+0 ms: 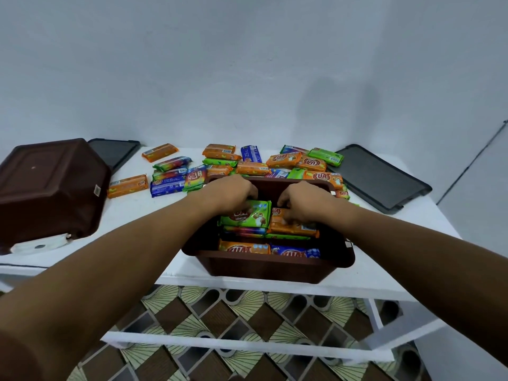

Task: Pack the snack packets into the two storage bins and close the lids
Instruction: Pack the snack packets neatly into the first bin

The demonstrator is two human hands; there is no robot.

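A brown storage bin (264,266) stands open at the table's front edge, holding several snack packets in stacked rows. My left hand (233,192) reaches into it and grips a green packet (246,217) on the left stack. My right hand (301,200) is curled over an orange packet (291,228) on the right stack. A second brown bin (52,188) lies upside down at the left. Many loose packets (220,163) in orange, green and blue lie behind the open bin.
Two dark grey lids lie flat on the white table (143,229): one at the back left (115,151), one at the right (376,177). A white object (38,244) pokes out under the overturned bin. The wall is close behind. Patterned floor shows below the table's front edge.
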